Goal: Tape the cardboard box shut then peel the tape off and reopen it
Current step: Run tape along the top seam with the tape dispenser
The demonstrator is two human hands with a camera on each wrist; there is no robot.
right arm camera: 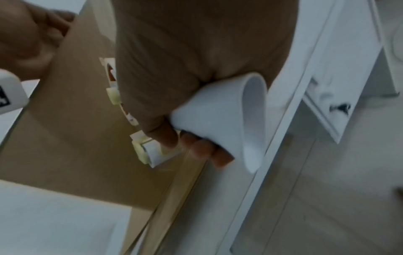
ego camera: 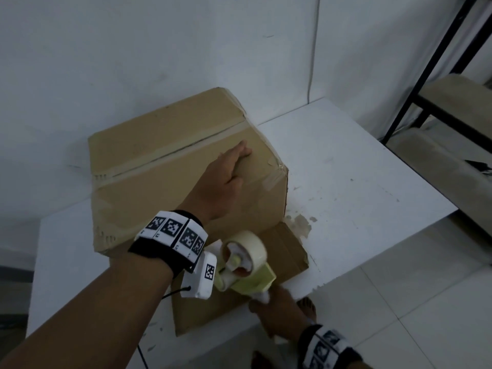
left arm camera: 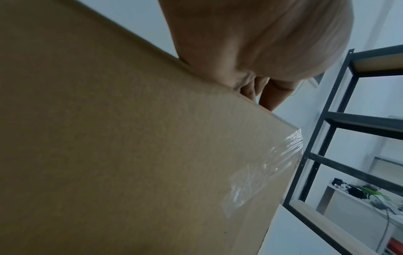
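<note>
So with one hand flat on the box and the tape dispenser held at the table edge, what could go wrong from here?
1. The cardboard box is steadied only by the flat left hand; pulling tape could slide it on the white table.
2. The right hand holds the tape dispenser by its white handle near the table edge; a loose grip could drop it.
3. Wrinkled clear tape at the corner may tear the cardboard when peeled.
</note>
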